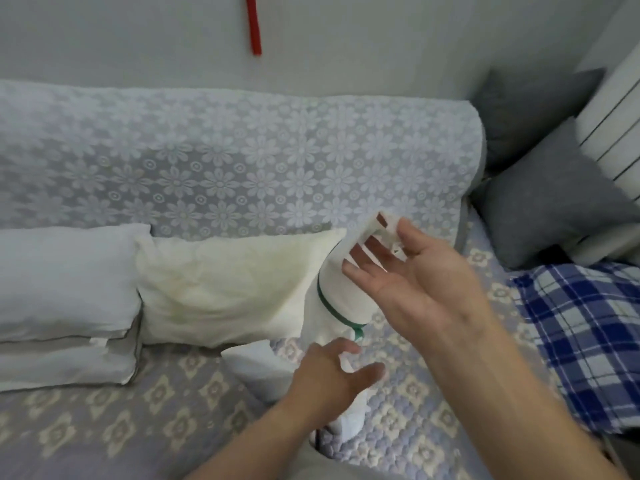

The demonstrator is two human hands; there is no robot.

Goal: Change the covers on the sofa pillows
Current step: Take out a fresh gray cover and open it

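On the sofa [104,393], one cream pillow [221,289] lies bare while both open hands, left hand [332,379] and right hand [405,271], reach for the white cover [343,292], gripping nothing yet.

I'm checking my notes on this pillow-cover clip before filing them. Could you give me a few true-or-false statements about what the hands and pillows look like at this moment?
1. Both hands are open with fingers spread. True: the left hand and the right hand both show splayed fingers.
2. The cream pillow lies flat on the floor. False: it leans against the sofa backrest.
3. Two grey pillows sit at the right end of the sofa. True.
4. The white item with a green band is tucked under the blue checked fabric. False: it stands apart from it, between the two hands.
5. The strip hanging on the wall is blue. False: it is red.
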